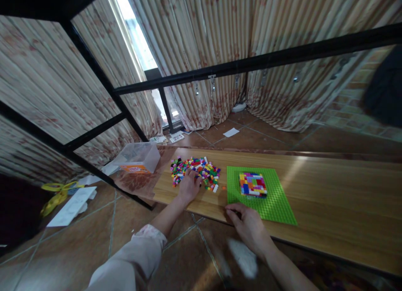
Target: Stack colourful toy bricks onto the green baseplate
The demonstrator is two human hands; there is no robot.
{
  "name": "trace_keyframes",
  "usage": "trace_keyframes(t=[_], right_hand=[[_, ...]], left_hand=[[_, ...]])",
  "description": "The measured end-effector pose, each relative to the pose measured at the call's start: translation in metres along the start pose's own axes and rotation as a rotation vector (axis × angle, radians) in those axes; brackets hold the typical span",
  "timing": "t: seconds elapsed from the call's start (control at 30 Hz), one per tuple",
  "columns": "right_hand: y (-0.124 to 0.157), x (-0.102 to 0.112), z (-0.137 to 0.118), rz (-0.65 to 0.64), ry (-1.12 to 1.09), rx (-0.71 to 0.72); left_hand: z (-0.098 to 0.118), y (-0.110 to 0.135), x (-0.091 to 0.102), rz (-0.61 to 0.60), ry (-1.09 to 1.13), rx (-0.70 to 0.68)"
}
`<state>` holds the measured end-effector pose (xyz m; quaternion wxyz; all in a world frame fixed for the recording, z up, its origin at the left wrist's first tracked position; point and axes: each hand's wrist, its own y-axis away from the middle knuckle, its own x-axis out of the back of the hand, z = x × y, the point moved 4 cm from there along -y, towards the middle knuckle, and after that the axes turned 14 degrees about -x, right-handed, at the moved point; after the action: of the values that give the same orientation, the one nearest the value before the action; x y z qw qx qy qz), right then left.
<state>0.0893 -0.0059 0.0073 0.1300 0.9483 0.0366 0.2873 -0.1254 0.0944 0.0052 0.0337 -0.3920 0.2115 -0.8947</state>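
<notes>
My left hand (189,187) reaches over a pile of small, mixed-colour toy building bricks (179,170), its thumb and fingers slightly apart and the fingertips down among the bricks. Near the table's front edge, my right hand (248,227) is curled, thumb and forefinger together by the near left corner of a green studded baseplate (276,199). Whatever those fingers hold, if anything, is too small to make out. A squarish multicolour block of joined bricks (253,184) sits on the baseplate, with an opening or recess in its upper part.
All this lies on a long wooden board (339,199). Past its left end stands a clear plastic box (138,155) with an orange label. Black metal frame bars (194,77) run behind and left. One loose orange brick (224,187) lies between pile and baseplate.
</notes>
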Motion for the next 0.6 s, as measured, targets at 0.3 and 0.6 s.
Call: trace_keyframes(t=[0.3, 0.6], right_hand=[[0.000, 0.004, -0.003, 0.026, -0.039, 0.009], [-0.004, 0.026, -0.013, 0.116, -0.313, 0.060]], left_hand=[[0.007, -0.010, 0.003, 0.078, 0.509, 0.289], [0.083, 0.032, -0.016, -0.242, 1.232, 0.591]])
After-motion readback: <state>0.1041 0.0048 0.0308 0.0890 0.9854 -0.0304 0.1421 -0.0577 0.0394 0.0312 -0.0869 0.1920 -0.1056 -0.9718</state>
